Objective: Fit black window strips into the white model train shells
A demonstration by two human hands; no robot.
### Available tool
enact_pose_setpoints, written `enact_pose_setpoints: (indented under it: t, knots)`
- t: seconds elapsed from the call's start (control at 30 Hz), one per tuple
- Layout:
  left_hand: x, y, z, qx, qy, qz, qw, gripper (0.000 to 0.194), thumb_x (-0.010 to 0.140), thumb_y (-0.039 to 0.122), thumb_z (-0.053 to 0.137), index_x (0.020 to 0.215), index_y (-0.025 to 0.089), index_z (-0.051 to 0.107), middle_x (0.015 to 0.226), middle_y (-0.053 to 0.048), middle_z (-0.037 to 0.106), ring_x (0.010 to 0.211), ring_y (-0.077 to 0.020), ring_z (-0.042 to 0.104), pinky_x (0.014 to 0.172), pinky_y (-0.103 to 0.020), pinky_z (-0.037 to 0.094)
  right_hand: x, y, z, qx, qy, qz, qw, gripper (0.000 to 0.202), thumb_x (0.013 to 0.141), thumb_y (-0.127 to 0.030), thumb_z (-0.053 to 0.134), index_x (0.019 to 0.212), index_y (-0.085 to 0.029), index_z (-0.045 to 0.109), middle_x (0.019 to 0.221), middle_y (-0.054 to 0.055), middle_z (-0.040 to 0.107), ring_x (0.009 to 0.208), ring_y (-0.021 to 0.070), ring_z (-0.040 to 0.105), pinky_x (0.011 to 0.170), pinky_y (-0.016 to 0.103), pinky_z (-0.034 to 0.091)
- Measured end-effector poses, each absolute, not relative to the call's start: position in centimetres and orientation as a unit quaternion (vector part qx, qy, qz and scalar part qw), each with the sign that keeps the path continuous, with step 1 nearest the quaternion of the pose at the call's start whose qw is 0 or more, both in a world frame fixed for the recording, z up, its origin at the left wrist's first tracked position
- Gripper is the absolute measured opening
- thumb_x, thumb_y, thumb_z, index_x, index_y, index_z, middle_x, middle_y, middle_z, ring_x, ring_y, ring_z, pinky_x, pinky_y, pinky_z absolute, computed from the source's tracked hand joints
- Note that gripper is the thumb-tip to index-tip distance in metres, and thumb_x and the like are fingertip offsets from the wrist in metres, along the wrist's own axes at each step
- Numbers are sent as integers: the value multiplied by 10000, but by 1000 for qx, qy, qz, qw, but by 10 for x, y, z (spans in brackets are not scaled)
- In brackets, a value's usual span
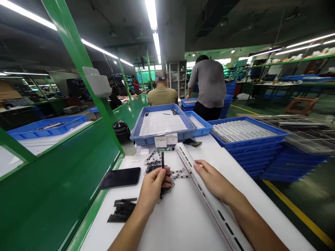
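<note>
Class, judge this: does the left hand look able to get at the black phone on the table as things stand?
Probably yes. The phone lies flat just left of the left hand, with bare table between them, though that hand already holds a thin black strip.

White tabletop [183, 216], black strips [159, 167], black phone [120, 177], blue trays [162, 136], green frame [78, 59], white slotted rail [209, 195].

Light: long ceiling tubes [151, 14] are shining bright white.
Bench [183, 216]: looking bright, hardly any shadows.
Edges: lines are bending and stretching.
Far room: looking dim.
</note>
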State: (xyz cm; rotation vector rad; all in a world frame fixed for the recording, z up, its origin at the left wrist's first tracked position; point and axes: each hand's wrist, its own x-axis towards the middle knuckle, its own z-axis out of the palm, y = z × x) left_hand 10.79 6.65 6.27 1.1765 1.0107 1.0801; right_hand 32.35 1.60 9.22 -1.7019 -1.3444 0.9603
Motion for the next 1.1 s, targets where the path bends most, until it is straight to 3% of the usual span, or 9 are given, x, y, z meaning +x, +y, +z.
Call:
enact_pose_setpoints:
  t: [0.2, 0.33, 0.5, 0.63, 0.87, 0.97, 1.1]
  knots:
    - [100, 71, 64, 533, 440, 528, 493, 353, 763, 440, 770, 954, 144, 788, 648, 14, 620, 627, -111, 535, 655, -241, 463, 311, 2, 92, -665, -572, 409, 252, 686, 908, -633, 514, 1458, -238, 401, 1029, 98, 709, 847, 273, 673, 770, 381, 473]
    - [101, 70, 63, 523, 446, 522, 506, 408, 736, 431, 789, 1009, 129, 778, 629, 15, 626, 615, -111, 537, 649, -246, 461, 314, 0, 93, -689, -575, 357, 259, 725, 876, -546, 599, 1490, -231, 378, 1228, 142, 668, 1028, 315, 656, 843, 381, 465]
    - [106, 65, 64, 515, 437, 508, 534, 381, 761, 374, 774, 1045, 122, 746, 744, -16, 684, 648, -119, 591, 640, -249, 489, 323, 7, 92, -733, -551, 321, 239, 704, 945, -525, 461, 1536, -170, 318, 1390, 202, 575, 1231, 367, 574, 974, 457, 428]
    - [107, 64, 63, 523, 430, 488, 551, 324, 760, 370, 780, 978, 134, 742, 766, -29, 712, 642, -119, 611, 637, -244, 501, 322, 9, 88, -741, -552, 321, 207, 636, 957, -544, 405, 1449, -147, 466, 1374, 212, 590, 1241, 387, 568, 987, 486, 423]
    - [108, 59, 59, 548, 435, 441, 562, 292, 766, 368, 785, 971, 161, 789, 738, -31, 725, 665, -127, 613, 670, -247, 515, 326, 3, 86, -763, -602, 202, 115, 455, 964, -452, 384, 1189, -179, 670, 1181, 175, 692, 1063, 374, 639, 839, 470, 471]
    - [110, 53, 59, 566, 429, 429, 558, 260, 784, 352, 773, 975, 178, 797, 845, -49, 746, 684, -132, 619, 686, -261, 528, 330, 4, 92, -777, -582, 185, 153, 469, 931, -498, 486, 1235, -182, 651, 1118, 156, 701, 1014, 348, 642, 797, 437, 474]
    - [115, 44, 62, 592, 411, 413, 556, 200, 796, 312, 757, 950, 197, 809, 904, -55, 734, 680, -140, 620, 672, -275, 530, 325, 4, 98, -675, -582, 275, 360, 441, 914, -521, 582, 1228, -220, 656, 981, 74, 701, 855, 220, 640, 754, 353, 487]
